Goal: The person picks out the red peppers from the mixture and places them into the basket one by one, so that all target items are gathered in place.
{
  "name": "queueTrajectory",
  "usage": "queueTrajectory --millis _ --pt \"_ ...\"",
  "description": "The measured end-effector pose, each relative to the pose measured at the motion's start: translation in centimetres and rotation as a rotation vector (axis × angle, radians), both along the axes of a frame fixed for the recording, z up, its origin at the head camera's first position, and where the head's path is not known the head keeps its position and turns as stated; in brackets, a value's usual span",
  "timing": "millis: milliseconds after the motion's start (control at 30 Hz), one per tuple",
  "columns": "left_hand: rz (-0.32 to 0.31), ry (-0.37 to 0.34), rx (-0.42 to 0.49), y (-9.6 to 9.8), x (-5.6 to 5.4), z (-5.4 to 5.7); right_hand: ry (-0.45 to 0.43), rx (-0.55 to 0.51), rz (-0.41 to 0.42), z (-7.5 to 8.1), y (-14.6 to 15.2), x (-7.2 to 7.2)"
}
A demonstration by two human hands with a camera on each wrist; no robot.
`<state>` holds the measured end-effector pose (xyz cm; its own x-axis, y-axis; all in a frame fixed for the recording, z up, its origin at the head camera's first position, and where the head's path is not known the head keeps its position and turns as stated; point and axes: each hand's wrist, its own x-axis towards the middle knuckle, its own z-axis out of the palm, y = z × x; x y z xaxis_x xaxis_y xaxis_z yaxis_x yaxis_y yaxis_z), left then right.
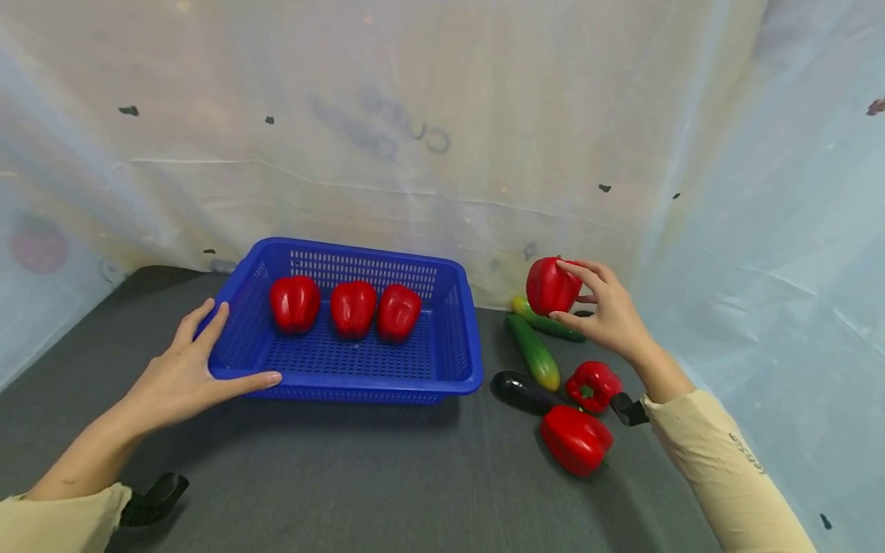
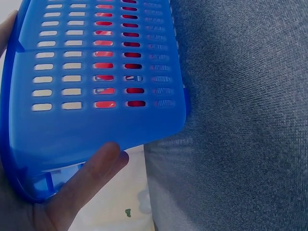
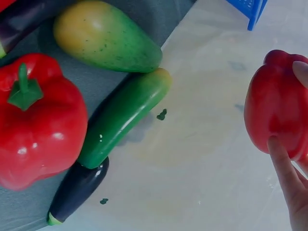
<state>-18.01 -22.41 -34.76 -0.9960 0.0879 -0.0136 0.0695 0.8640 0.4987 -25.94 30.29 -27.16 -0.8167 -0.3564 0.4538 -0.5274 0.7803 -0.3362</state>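
My right hand (image 1: 608, 315) holds a red bell pepper (image 1: 551, 286) above the vegetables at the right, pinching it between thumb and fingertips. The same bell pepper (image 3: 274, 103) shows at the right edge of the right wrist view. My left hand (image 1: 176, 380) rests at the near left corner of a blue slotted basket (image 1: 359, 386). Its fingers are spread straight along the left side, and the thumb lies on the front rim. Inside the basket are three red bell peppers, one at the left (image 1: 295, 304) and two side by side (image 1: 353, 309).
Right of the basket lie two green cucumbers, one nearer (image 1: 534, 352) and one behind (image 1: 553, 326). A dark eggplant (image 1: 522, 392) touches a large red bell pepper (image 1: 575, 440); another bell pepper (image 1: 593, 385) is beside them. A second eggplant (image 3: 77, 190) lies behind. Plastic sheeting (image 1: 442, 138) hangs behind the dark table.
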Motion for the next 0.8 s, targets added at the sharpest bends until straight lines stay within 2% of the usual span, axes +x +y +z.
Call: queueTrajectory --millis 800 --pt "0.006 0.003 -0.004 0.1 0.1 0.1 0.035 -0.009 0.090 0.8 -2.8 -0.1"
